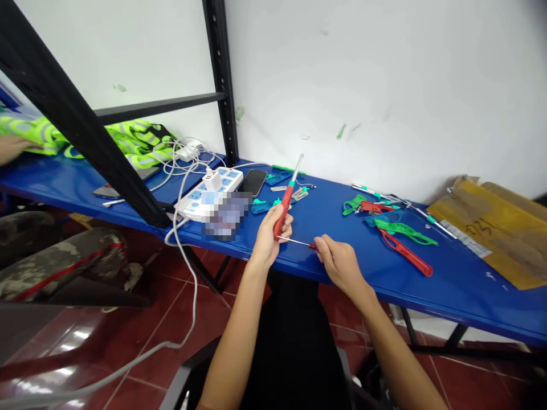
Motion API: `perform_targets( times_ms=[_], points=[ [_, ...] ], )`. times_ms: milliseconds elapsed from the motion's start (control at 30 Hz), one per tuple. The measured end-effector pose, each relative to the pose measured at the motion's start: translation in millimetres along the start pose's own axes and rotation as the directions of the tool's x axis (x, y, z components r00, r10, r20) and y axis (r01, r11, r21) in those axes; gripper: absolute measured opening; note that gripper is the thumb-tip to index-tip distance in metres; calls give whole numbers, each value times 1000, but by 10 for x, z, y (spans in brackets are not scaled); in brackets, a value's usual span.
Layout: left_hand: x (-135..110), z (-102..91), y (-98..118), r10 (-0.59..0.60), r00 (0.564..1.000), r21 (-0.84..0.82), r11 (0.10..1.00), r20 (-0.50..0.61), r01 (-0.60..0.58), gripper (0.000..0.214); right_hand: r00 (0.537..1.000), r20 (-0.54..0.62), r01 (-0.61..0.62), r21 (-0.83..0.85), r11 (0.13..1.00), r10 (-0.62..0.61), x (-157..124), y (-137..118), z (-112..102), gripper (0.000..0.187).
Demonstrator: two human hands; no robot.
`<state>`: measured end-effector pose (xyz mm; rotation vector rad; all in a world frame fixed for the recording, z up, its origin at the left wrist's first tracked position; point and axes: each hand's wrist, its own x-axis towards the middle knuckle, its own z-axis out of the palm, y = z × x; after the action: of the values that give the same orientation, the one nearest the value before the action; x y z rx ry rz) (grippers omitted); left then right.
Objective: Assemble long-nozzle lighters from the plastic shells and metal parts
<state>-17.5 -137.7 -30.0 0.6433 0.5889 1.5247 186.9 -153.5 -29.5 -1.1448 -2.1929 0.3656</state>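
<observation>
My left hand (267, 242) is closed around the red handle of a long-necked lighter (287, 199), whose metal tube points up and away from me. A small screwdriver (299, 242) is in my right hand (342, 262), with the fingers closed on its dark red handle. Its thin shaft runs left, and the tip meets the lower end of the lighter's handle; whether it sits in a screw is too small to tell. Beyond my left hand lie blue lighter casing parts (262, 206). To the right of my right hand are a red casing piece (404, 252) and a green one (404, 230).
A white power strip (231, 179) with cables, a black phone (253, 182) and a blurred patch lie left on the blue table (427, 302). Metal lighter tubes (440, 224) and a yellow-taped cardboard piece (504, 228) lie right. A black post (106, 154) rises left; another person's hand (15, 148) rests beyond.
</observation>
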Motion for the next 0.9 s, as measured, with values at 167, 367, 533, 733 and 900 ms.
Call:
perform_targets(
  times_ms=[167,367,533,733,900],
  points=[
    [1,10,-14,1,999,-15,1000,-52,-1,52,997,35,71,114,991,-75,9,-21,-72,27],
    [-1,2,-4,-3,1000,-18,1000,-26,3,51,995,13,96,-150,984,-95,11,-17,-67,40],
    [1,0,9,-10,1000,-22,1000,-17,10,51,992,30,121,-9,993,-121,-11,-24,-9,27],
    [5,12,-4,-9,999,-42,999,-32,8,51,954,-68,297,112,948,-291,-4,35,68,19],
    [19,32,-33,-16,999,-8,1000,-51,15,54,944,-193,261,-58,963,-268,-43,52,128,24]
  ],
)
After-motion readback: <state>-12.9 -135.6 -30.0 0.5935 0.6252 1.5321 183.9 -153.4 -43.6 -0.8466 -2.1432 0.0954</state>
